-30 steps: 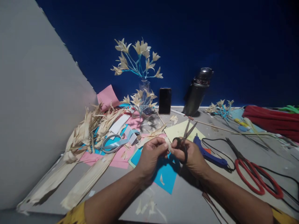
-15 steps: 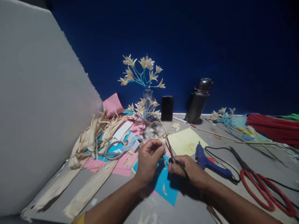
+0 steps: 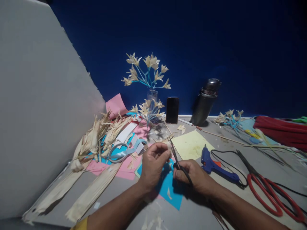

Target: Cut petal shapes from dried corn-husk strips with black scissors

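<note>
Between the thumb and fingers of my left hand (image 3: 154, 161) is a small pale piece of corn husk (image 3: 169, 146), partly hidden by the fingertips. My right hand (image 3: 193, 175) grips small black-handled scissors (image 3: 184, 172), their blades pointing up and away beside the piece. Whether the blades touch it I cannot tell. Beneath both hands lies a blue sheet of paper (image 3: 174, 199) with a husk scrap (image 3: 169, 193) on it. A pale yellow sheet (image 3: 192, 145) is just beyond the scissors.
Dried husks (image 3: 92, 190) and a ribbon roll (image 3: 119, 152) lie to the left. At the back stand husk flowers (image 3: 151, 62) in a glass bottle, a phone (image 3: 172, 110) and a flask (image 3: 205, 103). A blue glue gun (image 3: 217, 169) and red-handled scissors (image 3: 266, 188) are on the right.
My left fingers have closed in a little over the husk piece, so less of it shows. The scissors stay beside it, almost unmoved. The view has shifted slightly.
</note>
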Demonstrator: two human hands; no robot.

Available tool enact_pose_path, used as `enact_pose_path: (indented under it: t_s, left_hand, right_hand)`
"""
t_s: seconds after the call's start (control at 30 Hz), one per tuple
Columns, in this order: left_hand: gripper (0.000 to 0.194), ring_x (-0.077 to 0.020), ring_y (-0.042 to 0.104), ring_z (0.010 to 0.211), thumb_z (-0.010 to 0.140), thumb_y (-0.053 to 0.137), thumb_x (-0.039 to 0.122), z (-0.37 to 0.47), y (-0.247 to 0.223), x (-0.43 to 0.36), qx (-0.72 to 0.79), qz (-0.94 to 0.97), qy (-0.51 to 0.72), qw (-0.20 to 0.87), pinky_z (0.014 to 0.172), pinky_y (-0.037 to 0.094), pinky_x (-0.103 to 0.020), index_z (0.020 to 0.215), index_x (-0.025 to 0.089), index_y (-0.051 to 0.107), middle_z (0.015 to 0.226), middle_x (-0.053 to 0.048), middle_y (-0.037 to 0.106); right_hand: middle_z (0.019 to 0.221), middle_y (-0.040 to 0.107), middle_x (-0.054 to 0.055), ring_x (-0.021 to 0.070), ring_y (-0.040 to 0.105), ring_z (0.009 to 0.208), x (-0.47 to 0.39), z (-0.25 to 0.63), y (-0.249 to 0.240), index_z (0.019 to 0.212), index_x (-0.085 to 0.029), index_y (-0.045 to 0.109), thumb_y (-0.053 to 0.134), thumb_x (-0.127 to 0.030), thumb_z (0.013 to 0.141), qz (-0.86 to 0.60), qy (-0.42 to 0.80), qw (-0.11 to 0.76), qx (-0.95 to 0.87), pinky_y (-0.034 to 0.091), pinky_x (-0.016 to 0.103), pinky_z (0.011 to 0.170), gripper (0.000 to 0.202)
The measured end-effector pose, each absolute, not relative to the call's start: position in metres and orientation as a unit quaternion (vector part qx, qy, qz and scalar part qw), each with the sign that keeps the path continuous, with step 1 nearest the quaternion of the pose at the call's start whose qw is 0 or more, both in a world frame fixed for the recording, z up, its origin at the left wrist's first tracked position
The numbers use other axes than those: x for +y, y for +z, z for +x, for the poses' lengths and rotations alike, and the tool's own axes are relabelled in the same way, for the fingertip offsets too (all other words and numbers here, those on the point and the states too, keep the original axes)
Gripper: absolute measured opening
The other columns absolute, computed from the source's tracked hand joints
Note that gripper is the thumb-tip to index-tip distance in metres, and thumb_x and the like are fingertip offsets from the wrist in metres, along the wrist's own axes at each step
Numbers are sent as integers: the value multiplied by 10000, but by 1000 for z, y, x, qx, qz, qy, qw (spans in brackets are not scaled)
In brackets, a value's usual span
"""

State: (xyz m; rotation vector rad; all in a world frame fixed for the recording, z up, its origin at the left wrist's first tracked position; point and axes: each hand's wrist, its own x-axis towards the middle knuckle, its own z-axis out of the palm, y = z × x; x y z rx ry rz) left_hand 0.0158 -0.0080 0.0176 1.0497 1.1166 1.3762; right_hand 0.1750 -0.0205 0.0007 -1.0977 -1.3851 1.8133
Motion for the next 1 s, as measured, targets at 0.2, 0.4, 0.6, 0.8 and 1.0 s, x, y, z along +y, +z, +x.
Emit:
enact_pose_path:
  t_s: [0.2,0.4,0.6,0.8,1.0]
  left_hand:
    - [159,-108,539,596,724,745,234,16,22,-10,463,422,574,527,592,450,-230,824,170,640,665,18,606]
    - [155,-106,541,600,717,744,230,15,21,-9,462,424,569,532,595,448,-230,817,169,643,668,21,603]
    - [153,-104,530,595,717,741,231,15,21,-8,458,430,567,533,590,445,-231,804,167,633,668,22,594]
    - [150,-105,514,602,717,745,239,14,23,-9,462,433,569,524,586,435,-227,796,165,640,673,17,593]
    - [150,-112,519,608,726,724,237,13,20,-7,466,432,570,521,592,432,-230,835,170,645,680,17,589]
  right_hand:
    - [572,386,-42,92,334,537,-21,176,1,603,-177,486,772,-496,707,-425,674,298,-526,289,223,482,441]
    - [556,380,-49,91,348,511,-21,176,-6,602,-185,465,760,-510,715,-426,681,297,-517,291,227,481,454]
    - [546,416,-47,90,377,506,-21,177,-12,590,-170,488,788,-454,687,-422,690,306,-503,326,231,494,424]
    - [478,422,-47,77,353,460,-20,175,-2,518,-166,487,710,-333,700,-457,654,297,-524,278,227,455,332]
    - [442,421,-47,74,358,434,-22,175,-1,491,-170,494,674,-304,722,-462,646,294,-531,243,224,430,321]
